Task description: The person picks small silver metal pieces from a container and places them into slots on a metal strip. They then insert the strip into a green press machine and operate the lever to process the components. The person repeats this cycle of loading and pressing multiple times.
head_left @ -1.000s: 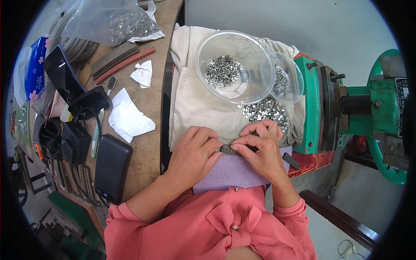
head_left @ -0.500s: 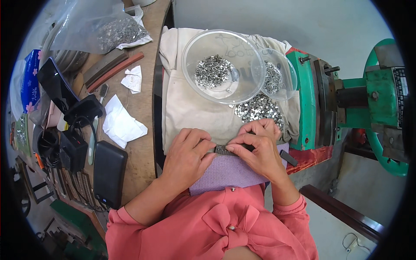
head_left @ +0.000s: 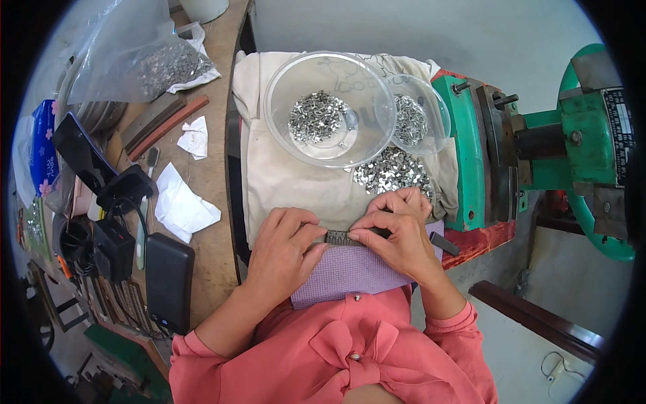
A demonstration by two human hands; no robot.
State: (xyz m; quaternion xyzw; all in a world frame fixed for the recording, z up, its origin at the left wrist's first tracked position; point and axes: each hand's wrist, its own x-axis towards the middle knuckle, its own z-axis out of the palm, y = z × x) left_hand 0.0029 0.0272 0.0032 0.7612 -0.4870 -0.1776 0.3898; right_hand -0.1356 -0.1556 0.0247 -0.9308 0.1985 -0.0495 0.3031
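Observation:
A short dark metal strip with a row of fine ridges or slots lies between my hands at the near edge of the beige cloth. My left hand closes thumb and fingers at its left end. My right hand pinches at the right end, fingers bent; whether a small piece is in that pinch is hidden. Just beyond the right hand is a loose pile of small shiny metal pieces. Purple woven cloth lies under and in front of the strip. A small dark bar rests right of my right hand.
Beyond the hands stand a large clear tub and a smaller clear bowl, both holding small metal pieces. A green machine flanks the right. The wooden bench at left carries a black power bank, a phone and white paper.
The whole view has shifted slightly. A little more of the ridged strip shows between my hands, and both keep nearly the same pose at its ends.

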